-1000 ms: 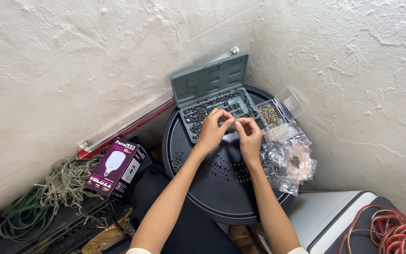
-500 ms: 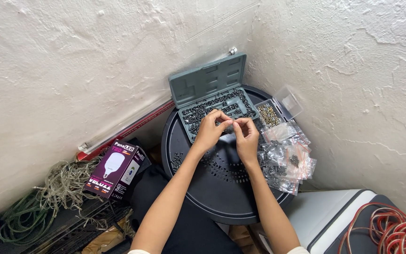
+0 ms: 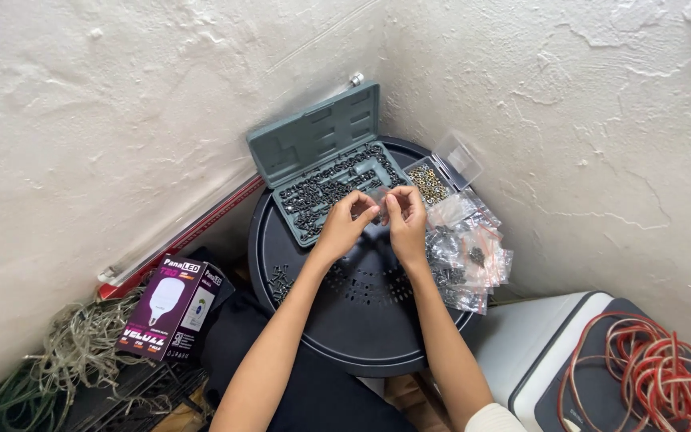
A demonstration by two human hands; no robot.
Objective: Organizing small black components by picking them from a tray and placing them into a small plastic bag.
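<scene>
My left hand (image 3: 348, 218) and my right hand (image 3: 406, 214) meet over a round black table (image 3: 361, 320). Together they pinch a small clear plastic bag (image 3: 379, 197) between the fingertips. Just behind the hands an open grey-green case (image 3: 313, 148) lies on the table, its tray full of small dark screws. A small clear box of brass-coloured parts (image 3: 428, 183) sits to the right of the case. A pile of small clear bags with dark parts (image 3: 473, 252) lies right of my right hand. A few loose dark screws (image 3: 277, 280) lie on the table's left part.
Rough white walls form a corner behind the table. A red-edged tube lamp (image 3: 193, 232) leans along the left wall. A purple bulb box (image 3: 173, 308) and tangled cord (image 3: 65, 352) lie at lower left. A white case with coiled red wire (image 3: 649, 376) is at lower right.
Both hands have stayed together over the case's front edge, shifting only slightly as the fingers work at the small bag.
</scene>
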